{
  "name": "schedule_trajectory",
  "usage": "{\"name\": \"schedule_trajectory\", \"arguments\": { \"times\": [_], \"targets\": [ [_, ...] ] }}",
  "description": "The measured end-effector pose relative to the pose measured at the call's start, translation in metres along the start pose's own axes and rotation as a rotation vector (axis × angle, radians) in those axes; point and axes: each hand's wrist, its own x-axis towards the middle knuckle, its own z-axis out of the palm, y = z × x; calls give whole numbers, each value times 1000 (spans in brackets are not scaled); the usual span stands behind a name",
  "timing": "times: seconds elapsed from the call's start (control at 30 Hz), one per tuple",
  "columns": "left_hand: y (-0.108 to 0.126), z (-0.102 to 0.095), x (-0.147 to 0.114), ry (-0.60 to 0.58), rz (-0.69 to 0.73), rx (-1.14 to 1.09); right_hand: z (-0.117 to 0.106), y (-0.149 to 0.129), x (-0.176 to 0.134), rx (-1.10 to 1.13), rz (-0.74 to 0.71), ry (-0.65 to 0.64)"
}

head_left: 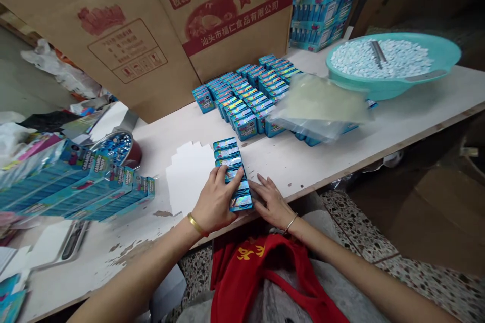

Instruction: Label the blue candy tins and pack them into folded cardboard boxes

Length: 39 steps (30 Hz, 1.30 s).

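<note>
A short row of small blue candy boxes (226, 147) stands near the table's front edge, their shiny sealed ends facing up. Bent over the top of this row is my left hand (216, 196), its fingers closed on the boxes. My right hand (272, 202) rests on the table at the row's right side, fingers stretched and apart, close to the nearest boxes. White cards (191, 174) lie fanned just left of the row, partly behind my left hand. Farther back, several more rows of the same blue boxes (246, 126) stand packed together.
Clear plastic bags (322, 106) lie over the right part of the back rows. A turquoise basin (394, 88) holds pale candies and a metal scoop. Wrapped blue packs (113, 186) and a red bowl (135, 154) stand left. A large carton (151, 10) rises behind.
</note>
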Motion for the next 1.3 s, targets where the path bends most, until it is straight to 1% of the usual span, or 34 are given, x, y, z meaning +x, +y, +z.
{"name": "schedule_trajectory", "arguments": {
  "times": [0.1, 0.2, 0.27, 0.33, 0.4, 0.43, 0.5, 0.53, 0.6, 0.63, 0.67, 0.7, 0.77, 0.83, 0.9, 1.03, 1.2, 1.3],
  "targets": [
    [-4, 10, 0, -61, 52, 56, 1, 0, -1, -4, -7, -13],
    [-6, 16, -2, -67, 64, 157, 3, -2, -5, 3, -32, -23],
    [-5, 18, -4, -47, 57, 206, -1, -7, -4, 13, -51, 16],
    [-6, 19, -5, -23, 60, 217, -18, -12, 4, -2, -94, 112],
    [-9, 19, -5, -14, 82, 191, -49, -12, 23, -62, -159, 245],
    [-10, 18, -5, -15, 100, 169, -70, -9, 36, -109, -189, 307],
    [-11, 15, -3, 3, 122, 122, -118, 7, 69, -221, -202, 409],
    [-10, 12, -2, 32, 112, 99, -142, 19, 86, -288, -173, 419],
    [-4, 6, 2, 117, 69, 43, -182, 50, 117, -418, -32, 421],
    [0, 3, 3, 161, 49, 9, -196, 68, 130, -466, 63, 414],
    [3, 0, 6, 197, 34, -27, -205, 84, 140, -492, 158, 371],
    [6, -1, 8, 221, 29, -63, -209, 100, 147, -500, 228, 302],
    [10, -2, 13, 237, 29, -126, -208, 125, 155, -494, 268, 233],
    [9, -1, 20, 208, 35, -175, -201, 140, 157, -468, 258, 215],
    [7, 0, 29, 164, 59, -214, -195, 147, 157, -427, 259, 239],
    [8, -5, 51, 128, 109, -275, -193, 148, 163, -366, 291, 311],
    [20, -11, 73, 95, 152, -371, -191, 138, 166, -319, 326, 404],
    [28, -9, 86, 79, 124, -506, -192, 129, 165, -287, 329, 482]
  ]
}}
